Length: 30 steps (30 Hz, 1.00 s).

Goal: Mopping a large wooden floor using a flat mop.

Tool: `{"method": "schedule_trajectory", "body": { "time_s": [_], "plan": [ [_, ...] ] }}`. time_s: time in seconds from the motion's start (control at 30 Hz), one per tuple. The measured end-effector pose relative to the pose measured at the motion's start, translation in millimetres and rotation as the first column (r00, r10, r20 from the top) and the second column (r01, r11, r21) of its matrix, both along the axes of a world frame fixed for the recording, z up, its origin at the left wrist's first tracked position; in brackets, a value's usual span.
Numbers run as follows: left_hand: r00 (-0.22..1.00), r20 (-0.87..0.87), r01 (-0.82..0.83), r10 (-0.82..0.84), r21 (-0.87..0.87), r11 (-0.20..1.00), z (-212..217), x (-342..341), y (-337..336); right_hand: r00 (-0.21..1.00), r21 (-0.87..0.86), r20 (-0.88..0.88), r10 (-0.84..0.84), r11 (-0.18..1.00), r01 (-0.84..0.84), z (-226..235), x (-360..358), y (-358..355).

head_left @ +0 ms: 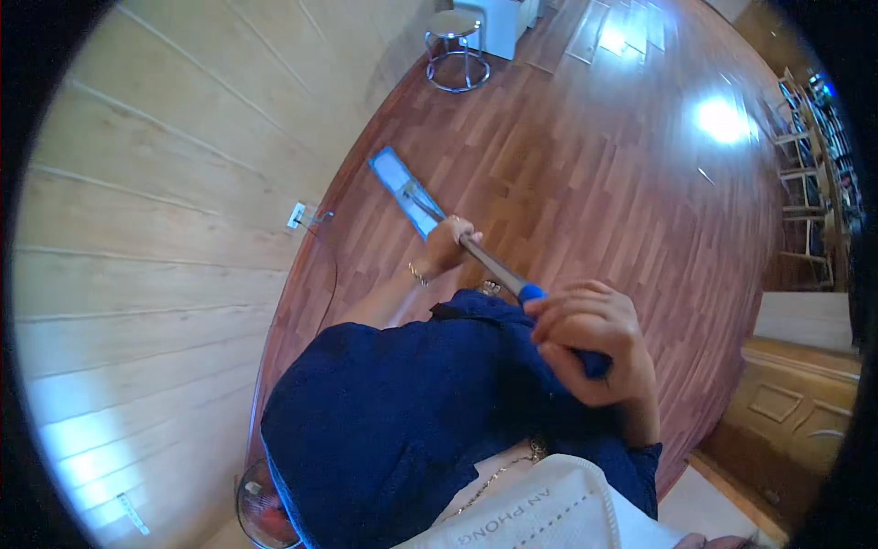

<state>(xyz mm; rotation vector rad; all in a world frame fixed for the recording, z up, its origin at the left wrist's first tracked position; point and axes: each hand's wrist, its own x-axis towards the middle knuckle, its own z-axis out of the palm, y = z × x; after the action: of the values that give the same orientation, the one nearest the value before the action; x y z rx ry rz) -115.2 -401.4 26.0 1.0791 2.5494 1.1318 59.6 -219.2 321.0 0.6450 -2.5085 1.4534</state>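
The right hand (594,339) curls its fingers around the blue grip (531,293) at the top of a mop's pole. Its thumb bends in under the grip, but I cannot tell how tight the squeeze is. The left hand (446,245) is closed around the pole (494,265) lower down, and a gold bracelet (418,274) sits on that wrist. The pole is thin, straight and gray-brown, and it slants away from the person's dark blue top (393,403).

At the far end is the mop head (390,174). It is long, flat and shaped like a box lid, pale blue and whitish in the middle with a brighter blue edge all around. It is down by the floor (631,210), to the left, near the wall. The floor has red-brown wood strips, with shiny spots of light.

The wall (183,201) is pale with long lines. A white socket (295,215) is low on it, and a dark cord hangs down. Farther off is a round stool (453,26) with shiny metal legs. On the right are wooden chairs (805,174) and a brown wooden cabinet (786,412).
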Motion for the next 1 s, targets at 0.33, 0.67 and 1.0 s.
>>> {"method": "schedule_trajectory", "body": {
  "time_s": [0.33, 0.67, 1.0],
  "plan": [
    [0.948, -0.192, 0.238, -0.256, -0.11, 0.965, -72.7, -96.2, 77.4, 0.872, -0.068, 0.102, -0.479, 0.871, 0.487, -74.7, -5.0, -4.5],
    [0.813, -0.182, 0.504, -0.553, -0.252, 0.826, -54.6, -46.8, 163.8, 0.783, -0.021, 0.075, -0.617, 0.784, 0.62, -25.4, 46.9, 0.2],
    [0.69, -0.096, 0.663, -0.717, -0.313, 0.68, 25.1, 54.1, 178.7, 0.771, 0.051, -0.212, -0.6, 0.781, 0.622, 26.5, 102.8, 12.3]
  ]
}}
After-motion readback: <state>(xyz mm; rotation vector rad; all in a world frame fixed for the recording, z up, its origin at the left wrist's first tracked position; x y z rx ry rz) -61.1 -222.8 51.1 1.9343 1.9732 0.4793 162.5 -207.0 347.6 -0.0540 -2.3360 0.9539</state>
